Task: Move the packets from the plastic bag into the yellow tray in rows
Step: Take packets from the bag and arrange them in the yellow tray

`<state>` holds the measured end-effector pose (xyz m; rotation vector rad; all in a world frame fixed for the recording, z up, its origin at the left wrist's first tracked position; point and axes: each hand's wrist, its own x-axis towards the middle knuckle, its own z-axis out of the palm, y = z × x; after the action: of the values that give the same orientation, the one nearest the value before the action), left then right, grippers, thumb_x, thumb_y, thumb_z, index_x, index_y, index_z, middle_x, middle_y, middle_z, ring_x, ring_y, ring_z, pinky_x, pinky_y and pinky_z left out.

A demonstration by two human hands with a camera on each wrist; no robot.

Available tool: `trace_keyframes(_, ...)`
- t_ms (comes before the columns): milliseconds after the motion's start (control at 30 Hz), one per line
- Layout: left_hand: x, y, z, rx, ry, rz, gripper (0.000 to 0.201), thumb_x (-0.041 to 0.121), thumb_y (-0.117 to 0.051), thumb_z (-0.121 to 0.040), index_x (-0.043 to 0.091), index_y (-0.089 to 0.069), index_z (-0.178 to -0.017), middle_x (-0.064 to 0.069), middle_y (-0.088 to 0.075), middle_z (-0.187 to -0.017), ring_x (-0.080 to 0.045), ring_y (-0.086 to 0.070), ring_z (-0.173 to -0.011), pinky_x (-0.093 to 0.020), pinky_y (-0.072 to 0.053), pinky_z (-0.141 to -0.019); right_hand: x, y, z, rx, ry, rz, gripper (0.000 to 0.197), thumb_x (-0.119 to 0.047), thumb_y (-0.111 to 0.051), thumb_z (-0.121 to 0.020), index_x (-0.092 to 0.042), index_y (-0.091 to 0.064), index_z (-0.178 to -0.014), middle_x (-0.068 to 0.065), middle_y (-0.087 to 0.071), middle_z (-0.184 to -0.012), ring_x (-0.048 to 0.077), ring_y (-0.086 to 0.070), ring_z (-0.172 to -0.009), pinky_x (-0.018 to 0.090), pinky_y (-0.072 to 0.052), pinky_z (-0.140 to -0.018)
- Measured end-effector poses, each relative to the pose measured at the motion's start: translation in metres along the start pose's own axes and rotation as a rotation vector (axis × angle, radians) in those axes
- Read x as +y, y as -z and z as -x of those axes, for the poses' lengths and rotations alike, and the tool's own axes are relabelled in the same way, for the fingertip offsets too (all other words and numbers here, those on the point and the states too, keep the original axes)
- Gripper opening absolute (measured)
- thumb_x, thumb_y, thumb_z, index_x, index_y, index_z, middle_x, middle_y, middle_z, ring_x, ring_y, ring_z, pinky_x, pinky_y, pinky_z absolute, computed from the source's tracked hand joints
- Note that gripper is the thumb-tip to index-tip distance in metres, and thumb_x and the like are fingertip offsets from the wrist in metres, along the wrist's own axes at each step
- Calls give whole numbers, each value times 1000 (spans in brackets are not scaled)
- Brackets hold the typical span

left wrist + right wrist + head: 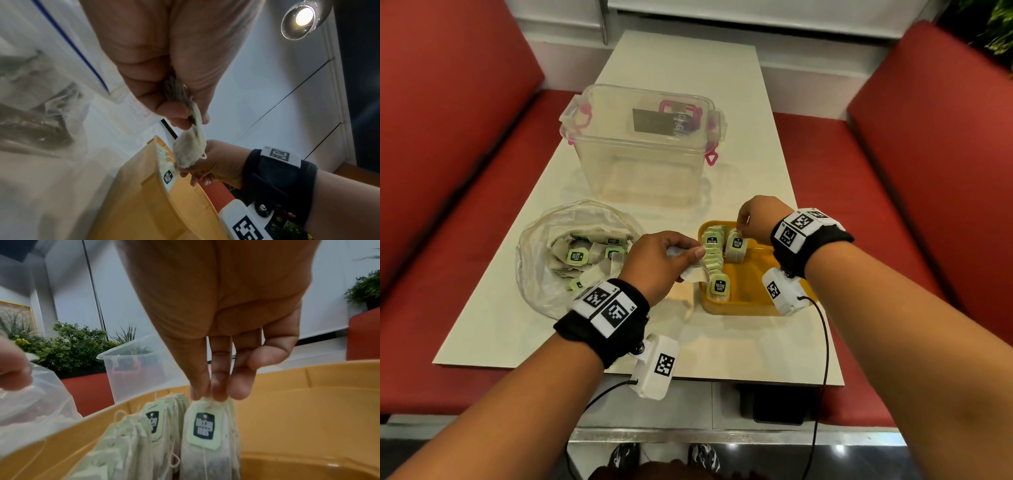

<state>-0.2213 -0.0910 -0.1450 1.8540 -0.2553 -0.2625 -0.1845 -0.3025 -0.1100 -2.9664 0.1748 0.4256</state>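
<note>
Two hands at work over a white table (688, 85), with the yellow tray (751, 301) as the landmark. Right hand (758, 219) above the tray's far end, thumb and fingertips (218, 392) pinched on the top edge of an upright tea bag (205, 434); green tag facing the near side, bag hanging straight below the pinch and standing on the tray floor. Just left of it, a row of tea bags (714, 257) along the tray's left wall, all upright, strings looped at the tops. Left hand (654, 263) at the tray's left edge, thumb and fingers curled round a small bunch of tea bags (693, 272); one bag dangling below the grip, over the tray's left rim. How many in the bunch: probably two or three, hard to count. Left of the tray, a clear plastic bag (541, 274) lying open, with more tea bags (592, 257) heaped inside. Beyond the tray, a clear plastic container (640, 171) with pink clips.
</note>
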Motion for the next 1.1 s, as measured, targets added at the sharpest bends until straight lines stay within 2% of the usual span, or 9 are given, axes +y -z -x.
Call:
trace_keyframes(167,3,-2,0,27,-20,11,13,23,-69,-88,16,-72,-98,0,-71,-92,-19,-68,-75,-30,-58,-58,1,12,10,89,34,-106,16,-22,-65,-88,-9,-71,-96,7,-70,-96,19,-58,-73,28,-47,-69)
trace_keyframes(267,6,-5,-2,54,-19,72,17,18,-66,-90,13,-69,-106,-3,-69,-99,-13,-66,-69,-26,-58,-61,-7,17,23,54,97,-275,17,-30,-62,-91,-14,-67,-91,3,-71,-84,15,-64,-64,25,-48,-63)
trace_keyframes(367,9,-9,-4,44,-9,160,24,8,-64,-90,11,-65,-113,-5,-67,-106,-10,-65,-76,-19,-56,-63,-18,18,36,-57,138,-430,22,-34,-57,-94,-13,-65,-95,0,-72,-80,15,-69,-67,21,-49,-58)
trace_keyframes(467,12,-12,-6,36,9,236,32,1,-62,-89,8,-61,-120,-8,-63,-114,-11,-64,-85,-17,-55,-65,-25,17,45,-35,175,-482,23,-34,-62,-91,-12,-66,-99,0,-73,-83,15,-70,-70,18,-50,-59)
trace_keyframes(600,10,-13,-10,93,14,205,36,7,-67,-86,12,-60,-121,-1,-62,-112,-19,-63,-104,-36,-57,-84,-31,14,54,-20,250,-395,32,-38,-77,-77,-15,-66,-97,1,-69,-92,13,-63,-80,24,-48,-69)
trace_keyframes(700,7,-14,-11,107,29,191,29,13,-69,-86,21,-63,-113,-1,-65,-113,-23,-64,-106,-43,-54,-91,-35,6,58,-47,264,-392,39,-36,-83,-70,-15,-63,-96,2,-68,-94,15,-62,-85,28,-48,-73)
trace_keyframes(800,9,-16,-9,89,50,278,17,13,-63,-91,18,-64,-107,-8,-67,-109,-28,-67,-99,-36,-57,-83,-36,1,58,6,261,-388,37,-37,-83,-69,-16,-62,-90,1,-68,-91,16,-60,-83,28,-47,-69)
trace_keyframes(933,14,-14,-6,55,59,363,12,11,-55,-96,10,-64,-103,-11,-67,-100,-22,-66,-89,-29,-57,-74,-36,-1,58,77,280,-388,28,-33,-77,-76,-14,-62,-91,0,-66,-87,14,-57,-74,24,-43,-63)
trace_keyframes(1100,18,-5,-4,25,43,385,17,0,-44,-98,2,-61,-103,-10,-65,-95,-18,-68,-81,-23,-58,-71,-33,7,60,71,269,-485,11,-20,-62,-90,-11,-61,-96,0,-68,-78,9,-68,-65,30,-54,-61)
